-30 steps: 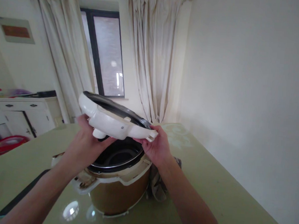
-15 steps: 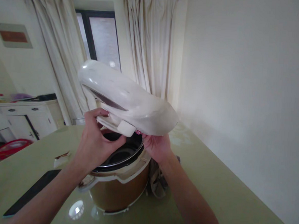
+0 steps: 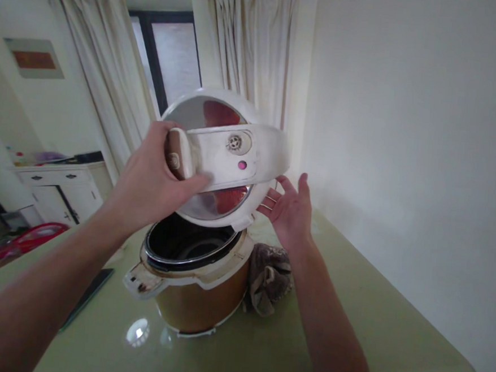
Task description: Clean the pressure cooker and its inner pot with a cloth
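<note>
My left hand (image 3: pixel 151 171) grips the handle end of a white pressure cooker lid (image 3: pixel 215 167), fingers behind and thumb on the front. The lid is tilted up with its top side facing me, showing a round metal valve and a pink button. Beside the lid's right edge, my right hand (image 3: pixel 288 211) has its palm turned up and fingers spread; the fingertips reach behind the rim, and whether they touch is unclear. Below stands the open electric pressure cooker (image 3: pixel 201 304), gold-brown with a white rim and a dark inner pot (image 3: pixel 188 241).
A crumpled grey-brown cloth (image 3: pixel 269 278) lies against the cooker's right side. On the green table (image 3: pixel 390 337), a dark flat object (image 3: pixel 89 297) is partly hidden by my left forearm. A wall borders the table at right; a red chair-like object (image 3: pixel 43 234) stands at left.
The lid has been turned so its top faces me rather than its edge. My left hand has risen with it. My right hand has moved outward from under it and spread its fingers.
</note>
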Tool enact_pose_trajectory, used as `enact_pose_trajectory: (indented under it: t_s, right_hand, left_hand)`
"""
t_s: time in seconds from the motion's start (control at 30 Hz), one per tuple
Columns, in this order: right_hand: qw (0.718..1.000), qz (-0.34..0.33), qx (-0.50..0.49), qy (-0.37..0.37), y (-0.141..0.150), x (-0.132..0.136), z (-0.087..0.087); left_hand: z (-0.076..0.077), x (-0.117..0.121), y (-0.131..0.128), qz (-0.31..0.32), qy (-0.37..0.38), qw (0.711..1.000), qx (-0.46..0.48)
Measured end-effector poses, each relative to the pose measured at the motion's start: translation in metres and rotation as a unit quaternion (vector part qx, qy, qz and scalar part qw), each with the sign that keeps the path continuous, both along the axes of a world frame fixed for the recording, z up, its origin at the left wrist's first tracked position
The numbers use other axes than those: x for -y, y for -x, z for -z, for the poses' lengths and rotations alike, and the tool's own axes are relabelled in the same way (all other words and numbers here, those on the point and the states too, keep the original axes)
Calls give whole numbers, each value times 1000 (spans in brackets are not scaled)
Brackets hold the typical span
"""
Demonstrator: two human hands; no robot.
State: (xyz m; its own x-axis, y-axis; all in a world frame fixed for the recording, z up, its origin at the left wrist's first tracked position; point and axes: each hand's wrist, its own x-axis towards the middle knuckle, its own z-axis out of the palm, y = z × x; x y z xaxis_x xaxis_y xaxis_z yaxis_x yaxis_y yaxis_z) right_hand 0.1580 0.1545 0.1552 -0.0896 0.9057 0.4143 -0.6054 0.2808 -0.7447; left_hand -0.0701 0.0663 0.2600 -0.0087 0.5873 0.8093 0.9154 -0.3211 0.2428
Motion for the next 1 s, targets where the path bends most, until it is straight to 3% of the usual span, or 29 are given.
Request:
enact_pose_trajectory:
  t_s: [0.1, 0.2, 0.27, 0.37, 0.5, 0.57, 0.8, 0.9, 1.0]
  right_hand:
    - [998, -42, 38, -26, 2, 9, -2]
    - [992, -6, 122, -45, 12, 4, 6]
    - [978, 68, 186, -71, 16, -4, 13]
    - [931, 169, 298, -122, 17, -12, 19]
    - [861, 237, 424, -154, 16, -8, 19]
    - [843, 257, 445, -156, 18, -5, 18]
    - [835, 289, 432, -182, 25, -6, 20]
    - [841, 275, 417, -208, 30, -9, 23]
    - [847, 251, 406, -232, 37, -11, 28]
  left_hand:
    - [-13, -11, 7, -59, 64, 995, -42]
    - [-14, -23, 20, -84, 125, 987, -54]
    - [-8, -30, 34, -64, 158, 984, -41]
    - [8, -39, 55, -5, 209, 977, 27]
    - [24, -47, 75, 55, 267, 956, 104]
    - [28, -50, 81, 93, 306, 939, 127]
    - [40, -53, 89, 187, 376, 889, 185]
    - [43, -57, 85, 193, 362, 905, 113]
    - [46, -65, 77, 138, 308, 941, 0]
